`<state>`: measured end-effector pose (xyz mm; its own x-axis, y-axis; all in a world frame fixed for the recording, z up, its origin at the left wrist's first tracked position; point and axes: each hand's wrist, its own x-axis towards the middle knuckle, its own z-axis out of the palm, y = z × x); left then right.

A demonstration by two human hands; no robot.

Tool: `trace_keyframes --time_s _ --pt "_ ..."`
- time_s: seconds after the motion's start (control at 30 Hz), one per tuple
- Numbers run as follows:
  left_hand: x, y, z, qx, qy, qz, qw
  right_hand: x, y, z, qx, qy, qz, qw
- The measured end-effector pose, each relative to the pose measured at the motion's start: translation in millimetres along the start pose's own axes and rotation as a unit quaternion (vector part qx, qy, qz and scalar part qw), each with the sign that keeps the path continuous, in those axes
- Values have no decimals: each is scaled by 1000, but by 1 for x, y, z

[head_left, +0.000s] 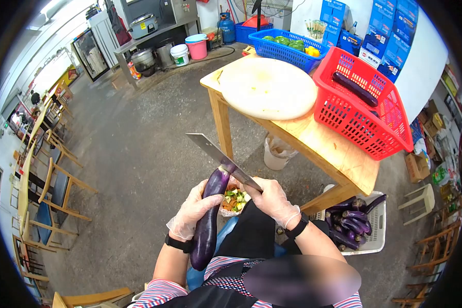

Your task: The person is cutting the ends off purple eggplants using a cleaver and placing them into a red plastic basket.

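Observation:
A long purple eggplant (pixel 209 220) is gripped in my left hand (pixel 195 208), its stem end up and its thick end toward my body. My right hand (pixel 273 197) is closed round the handle of a broad cleaver (pixel 218 156). The blade lies against the eggplant's stem end and points up and to the left. Both hands wear clear plastic gloves. Below the blade, between my hands, a container of chopped scraps (pixel 234 200) is partly hidden. Another eggplant (pixel 355 89) lies in the red basket (pixel 362 120) on the table.
The wooden table (pixel 339 159) bears a round white board (pixel 269 88) and a blue basket (pixel 287 50) with green and yellow vegetables. A white bin (pixel 278 154) stands beneath it. At lower right, a white crate (pixel 377 233) holds several eggplants. Chairs (pixel 61 190) line the left.

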<state>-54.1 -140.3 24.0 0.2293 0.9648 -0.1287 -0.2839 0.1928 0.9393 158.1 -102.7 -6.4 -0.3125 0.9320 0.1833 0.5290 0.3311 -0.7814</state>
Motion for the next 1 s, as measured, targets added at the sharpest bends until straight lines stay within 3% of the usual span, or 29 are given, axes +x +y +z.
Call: trace_keyframes --time_s 0.13,0.2,0.37,0.43,0.67,0.83,0.9,1.0 --pt "5 -13 -18 -34 -13 -64 997 1 0 -3 -11 -10 -3 1000" --pt "5 -17 -21 -133 -40 -100 985 2 1 -1 11 32 -46 998" --pt "0 -30 -16 -265 -48 -110 957 3 -4 -6 0 23 -51 998" --pt "1 -31 -14 -266 52 -162 949 3 -7 -7 -18 16 -46 999" --pt "10 -17 -4 -173 -8 -69 983 -10 -12 -1 -150 88 -73 982" --pt "4 -23 3 -147 18 -45 988 -22 -12 3 -209 120 -116 964" --pt "-3 -18 6 -135 -24 -10 990 -25 -10 5 -250 126 -121 952" --pt "1 -28 3 -97 21 14 995 -31 -14 6 -259 133 -154 944"
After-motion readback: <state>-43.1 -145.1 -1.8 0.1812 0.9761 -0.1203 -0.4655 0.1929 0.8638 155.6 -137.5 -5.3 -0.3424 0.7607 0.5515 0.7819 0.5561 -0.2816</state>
